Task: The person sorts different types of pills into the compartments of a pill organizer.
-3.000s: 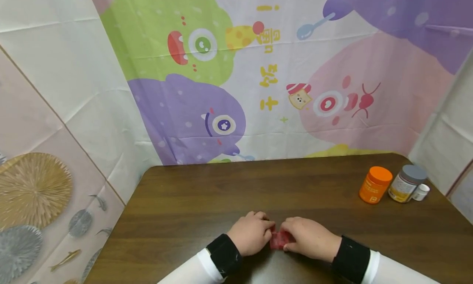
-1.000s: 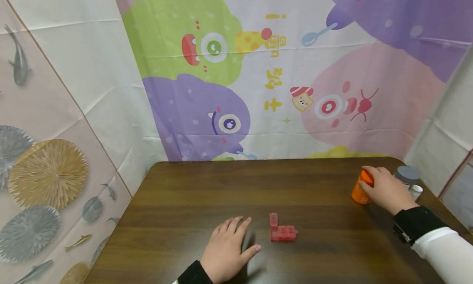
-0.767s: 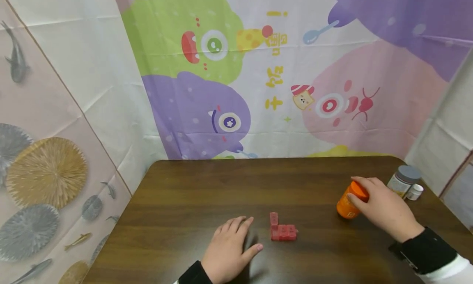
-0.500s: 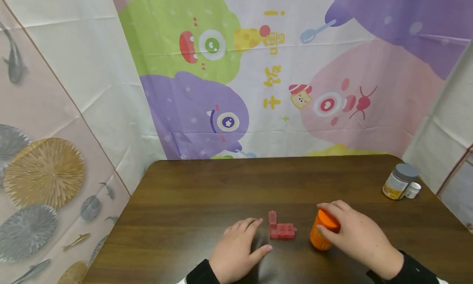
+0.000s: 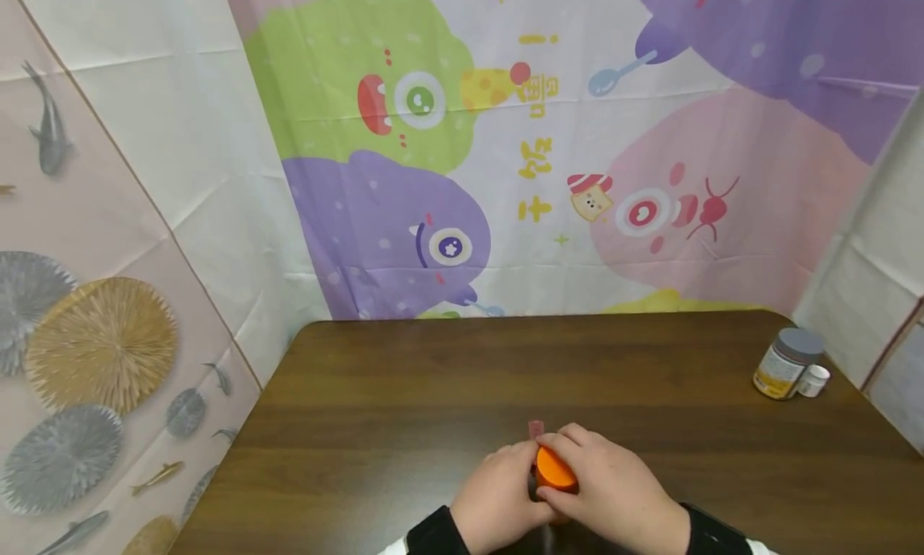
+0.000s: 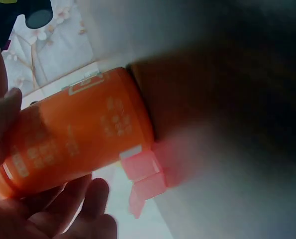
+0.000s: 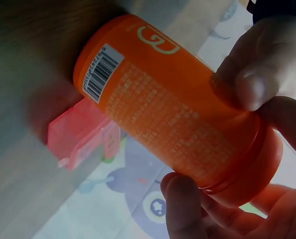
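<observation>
An orange bottle with an orange lid stands between both hands, near the front of the table. My left hand grips its left side, and my right hand holds it around the lid from the right. In the right wrist view the bottle shows a barcode and fine print, with fingers and thumbs curled about its upper part. Just beyond the bottle sits a translucent red pill box, one lid raised. Mostly hidden in the head view, the pill box shows beside the bottle's base in the left wrist view.
A grey-lidded jar and a small white bottle stand together at the table's far right corner. Behind the brown wooden table hangs a cartoon-printed cloth.
Both hands have left the pill box. The right hand has taken the orange bottle from beside the jar and carried it left and nearer; the left hand has moved in and now grips it too.
</observation>
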### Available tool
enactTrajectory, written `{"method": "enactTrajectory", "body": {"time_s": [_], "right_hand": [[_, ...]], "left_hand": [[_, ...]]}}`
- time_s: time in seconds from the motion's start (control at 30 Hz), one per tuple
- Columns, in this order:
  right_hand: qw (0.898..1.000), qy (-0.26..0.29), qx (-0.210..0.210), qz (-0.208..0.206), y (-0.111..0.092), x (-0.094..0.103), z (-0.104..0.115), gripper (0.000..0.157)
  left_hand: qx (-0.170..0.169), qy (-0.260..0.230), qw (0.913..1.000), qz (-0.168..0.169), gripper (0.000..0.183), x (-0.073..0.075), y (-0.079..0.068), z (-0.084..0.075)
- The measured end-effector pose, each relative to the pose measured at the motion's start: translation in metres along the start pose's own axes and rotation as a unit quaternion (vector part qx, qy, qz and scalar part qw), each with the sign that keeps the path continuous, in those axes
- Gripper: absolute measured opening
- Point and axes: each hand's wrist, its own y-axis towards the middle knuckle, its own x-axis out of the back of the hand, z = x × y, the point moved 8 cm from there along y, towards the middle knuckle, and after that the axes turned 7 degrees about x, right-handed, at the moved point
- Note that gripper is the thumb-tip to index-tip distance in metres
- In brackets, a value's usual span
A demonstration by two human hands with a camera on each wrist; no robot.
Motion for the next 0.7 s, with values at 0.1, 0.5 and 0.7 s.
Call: {"method": "enactTrajectory", "body": {"time_s": [0.1,0.5,0.7], "right_hand": [[1.000,0.005,-0.008,-0.003,0.002,-0.002,-0.001,0.054],[0.999,-0.036,-0.014,-0.022,0.004,0.000,-0.009,0.034],[0.997,-0.041,0.069,-0.016,0.003,-0.002,-0.001,0.038]], "left_hand": [[0.020,-0.039,0.9990,0.012,0.053,-0.002,0.002,0.004],[0.010,-0.016,0.9998,-0.006,0.039,0.003,0.006,0.006],[0.006,-0.039,0.9990,0.018,0.036,0.001,0.006,0.008]]}}
